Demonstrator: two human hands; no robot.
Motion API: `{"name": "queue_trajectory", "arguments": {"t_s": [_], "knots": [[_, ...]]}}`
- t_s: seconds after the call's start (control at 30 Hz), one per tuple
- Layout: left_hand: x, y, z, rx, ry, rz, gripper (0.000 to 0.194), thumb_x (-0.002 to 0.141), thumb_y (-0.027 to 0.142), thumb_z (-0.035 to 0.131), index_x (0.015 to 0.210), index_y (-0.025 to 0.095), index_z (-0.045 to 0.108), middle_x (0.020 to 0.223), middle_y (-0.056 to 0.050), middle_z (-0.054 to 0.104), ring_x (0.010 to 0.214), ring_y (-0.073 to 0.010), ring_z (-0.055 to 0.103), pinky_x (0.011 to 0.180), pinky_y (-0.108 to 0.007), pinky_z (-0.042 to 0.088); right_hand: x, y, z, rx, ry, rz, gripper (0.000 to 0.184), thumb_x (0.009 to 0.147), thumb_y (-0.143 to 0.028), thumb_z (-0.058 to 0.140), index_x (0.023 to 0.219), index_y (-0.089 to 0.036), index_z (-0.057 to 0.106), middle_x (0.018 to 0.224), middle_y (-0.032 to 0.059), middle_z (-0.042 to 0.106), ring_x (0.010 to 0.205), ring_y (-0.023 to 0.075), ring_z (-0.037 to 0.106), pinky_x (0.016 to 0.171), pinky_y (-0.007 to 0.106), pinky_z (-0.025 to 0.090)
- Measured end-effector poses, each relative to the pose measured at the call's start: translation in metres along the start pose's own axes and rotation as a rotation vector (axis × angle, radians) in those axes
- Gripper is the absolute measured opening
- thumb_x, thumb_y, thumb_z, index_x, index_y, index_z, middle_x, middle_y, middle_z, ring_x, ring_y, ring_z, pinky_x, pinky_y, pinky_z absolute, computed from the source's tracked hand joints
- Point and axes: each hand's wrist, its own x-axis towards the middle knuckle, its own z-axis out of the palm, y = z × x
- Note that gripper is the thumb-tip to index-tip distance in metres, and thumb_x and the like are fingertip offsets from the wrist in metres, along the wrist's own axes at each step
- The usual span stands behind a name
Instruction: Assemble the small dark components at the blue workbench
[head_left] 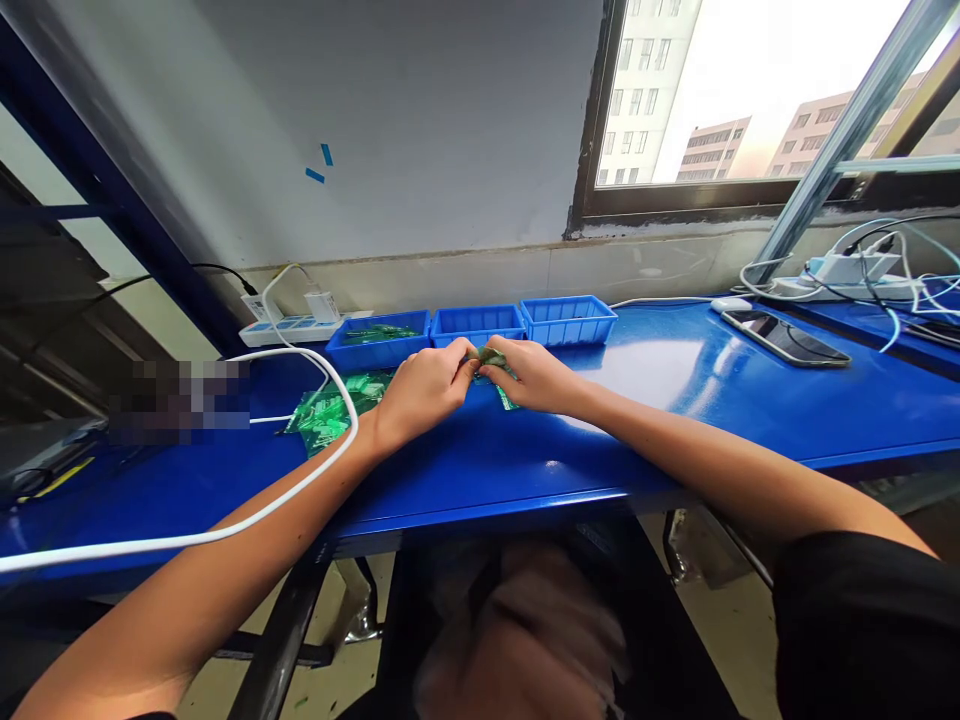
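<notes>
My left hand [429, 388] and my right hand [534, 375] meet above the blue table, fingers closed in a pinch. Between them is a small green circuit board [493, 356], gripped from both sides and largely covered by the fingers. Another green piece [508, 399] shows below my right hand; whether it belongs to the same board I cannot tell. Beside my left wrist lies a pile of green circuit boards [326, 412]. Behind the hands stand a left blue bin [369, 357] with green boards in it, a middle blue bin [448, 338] and a right blue bin [577, 333].
A white cable [349, 400] loops over my left forearm. One power strip [289, 332] with plugs stands at the back left. On the right lie a phone [787, 338] and another power strip [847, 287] with tangled cables. The table's front edge [480, 515] runs below my hands.
</notes>
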Motion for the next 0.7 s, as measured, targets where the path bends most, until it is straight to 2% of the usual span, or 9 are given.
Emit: {"name": "queue_trajectory", "arguments": {"t_s": [0.23, 0.47, 0.6, 0.7], "knots": [[0.0005, -0.0021, 0.0008, -0.032, -0.008, 0.046, 0.02, 0.087, 0.029, 0.038, 0.085, 0.019, 0.055, 0.068, -0.002, 0.064, 0.058, -0.016, 0.057, 0.052, -0.025, 0.036, -0.0002, -0.0003, -0.0019, -0.035, -0.025, -0.001, 0.008, 0.087, -0.023, 0.047, 0.082, -0.017, 0.047, 0.075, 0.0026, 0.059, 0.066, 0.0131, 0.052, 0.059, 0.024, 0.029], [0.0032, -0.0038, 0.0022, -0.018, 0.073, 0.157, 0.018, 0.085, 0.025, 0.039, 0.076, 0.018, 0.054, 0.077, -0.005, 0.062, 0.078, -0.0195, 0.056, 0.072, -0.03, 0.042, -0.0005, -0.0015, -0.0027, -0.036, -0.029, -0.015, 0.007, 0.087, -0.023, 0.046, 0.084, -0.016, 0.048, 0.077, 0.0035, 0.06, 0.069, 0.0137, 0.053, 0.061, 0.024, 0.031], [0.0026, -0.0034, 0.0021, -0.013, 0.05, 0.143, 0.019, 0.084, 0.025, 0.039, 0.076, 0.018, 0.054, 0.076, -0.005, 0.061, 0.078, -0.0197, 0.055, 0.071, -0.031, 0.042, -0.0005, -0.0011, -0.0021, -0.044, -0.032, -0.018, 0.007, 0.087, -0.023, 0.047, 0.084, -0.016, 0.048, 0.078, 0.0043, 0.061, 0.07, 0.0144, 0.054, 0.061, 0.025, 0.032], [0.0011, 0.0001, 0.0008, 0.018, 0.037, 0.073, 0.02, 0.084, 0.027, 0.039, 0.076, 0.018, 0.054, 0.075, -0.005, 0.061, 0.074, -0.019, 0.055, 0.065, -0.029, 0.04, -0.0006, -0.0008, -0.0011, -0.05, -0.038, -0.018, 0.008, 0.087, -0.023, 0.046, 0.084, -0.016, 0.049, 0.078, 0.0041, 0.061, 0.07, 0.014, 0.054, 0.061, 0.024, 0.032]]}}
